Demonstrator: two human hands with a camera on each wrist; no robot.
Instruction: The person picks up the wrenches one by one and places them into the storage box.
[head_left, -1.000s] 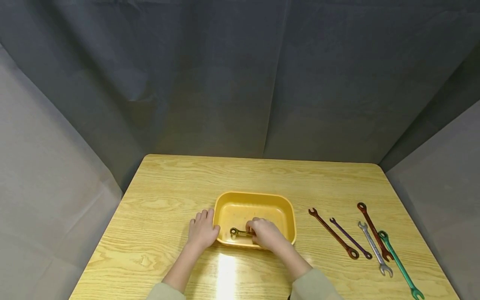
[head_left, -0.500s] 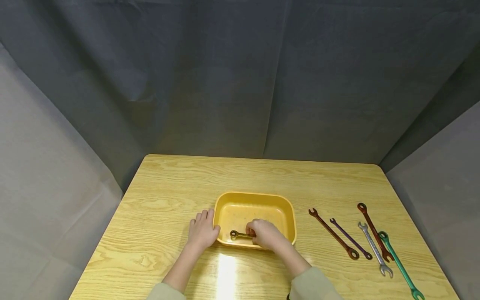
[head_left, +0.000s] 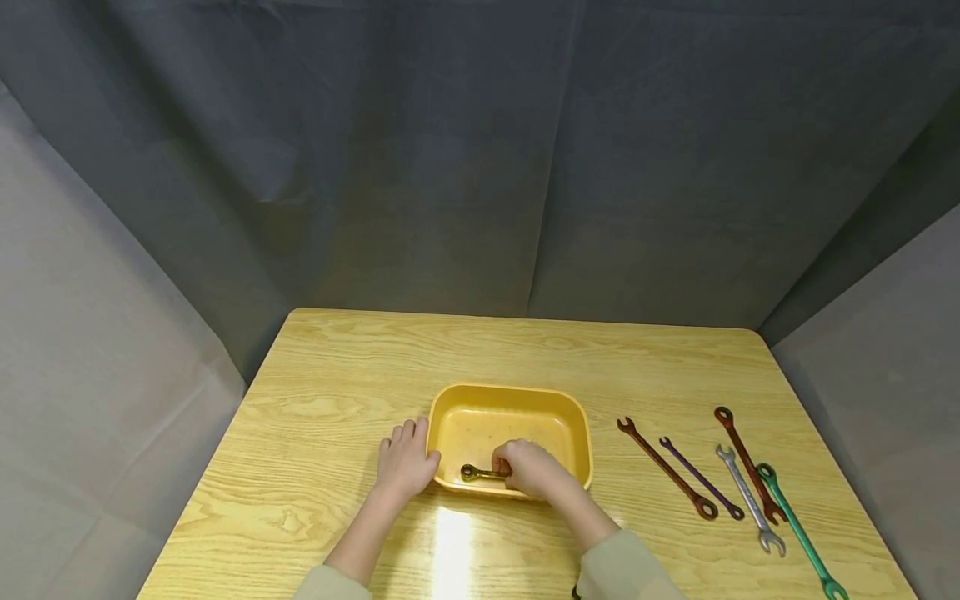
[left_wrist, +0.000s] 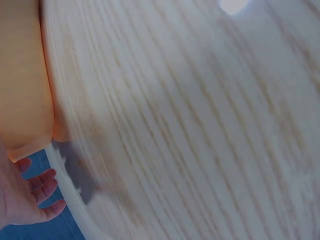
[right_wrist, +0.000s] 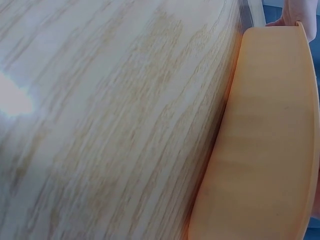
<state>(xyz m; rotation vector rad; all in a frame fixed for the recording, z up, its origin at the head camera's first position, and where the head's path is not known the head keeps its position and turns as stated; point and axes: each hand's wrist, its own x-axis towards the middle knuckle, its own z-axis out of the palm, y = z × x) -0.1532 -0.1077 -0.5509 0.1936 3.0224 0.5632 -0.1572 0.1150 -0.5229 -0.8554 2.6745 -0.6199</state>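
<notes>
A yellow tub [head_left: 570,417] sits on the desk [head_left: 337,392], with five wrenches [head_left: 705,477] lying to its right. The left hand [head_left: 405,460] rests with relaxed fingers against the tub's left wall, while the right hand [head_left: 528,468], inside the tub, curls its grip round a small dark wrench [head_left: 476,473] near the front wall.

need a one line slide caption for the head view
Right hand holds a dark wrench inside a yellow tray, left hand steadies its rim; five wrenches lie alongside.
</notes>
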